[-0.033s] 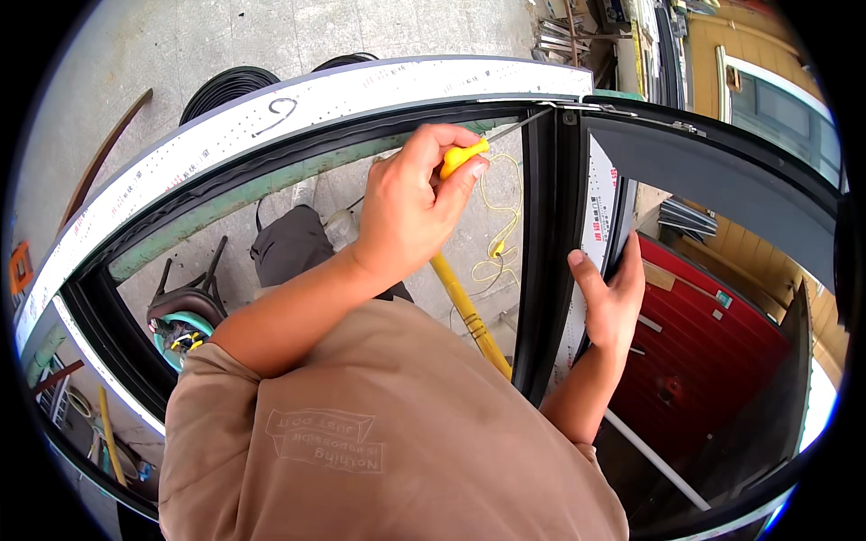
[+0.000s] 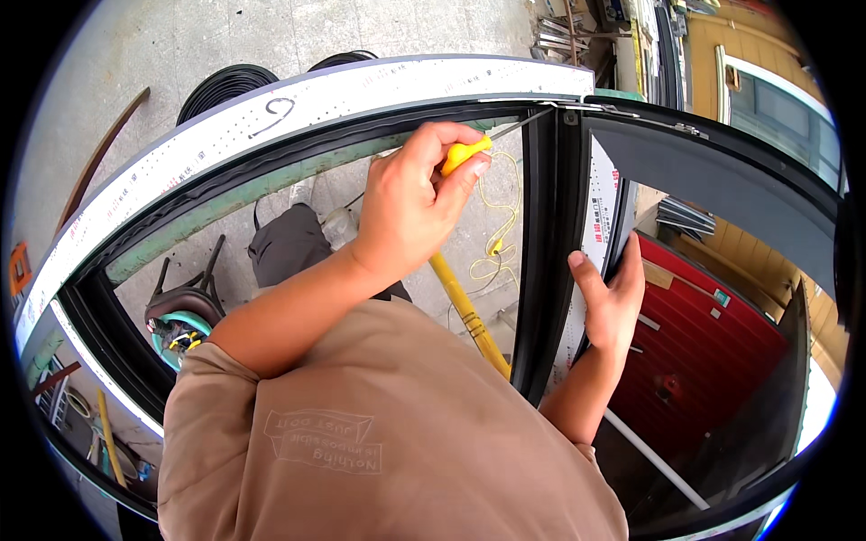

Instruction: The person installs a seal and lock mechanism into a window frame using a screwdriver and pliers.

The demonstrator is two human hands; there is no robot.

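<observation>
Screwdriver with a yellow handle sits in the left hand, pinched closely between the thumb and bent fingers; its thin shaft slants up to the right, into the corner where a black mullion meets the upper rail of a window frame. The tip ends beside a silver metal hinge arm; whether it touches a screw there is too small to tell. The right hand clasps a sash stile partly covered in white printed film, thumb on the near side and fingers wrapped round the far edge.

The upper rail curves across the view, its outer face covered in white film with a handwritten mark. Beyond it, two black coils lie on the concrete floor. Through the frame opening show a yellow pole, a thin yellow cord and a dark trouser leg. Near the left arm, a dark stool stands beside a teal bowl of small items. Right of the right hand is a red ribbed panel, with a white-framed window in a yellow wall farther up.
</observation>
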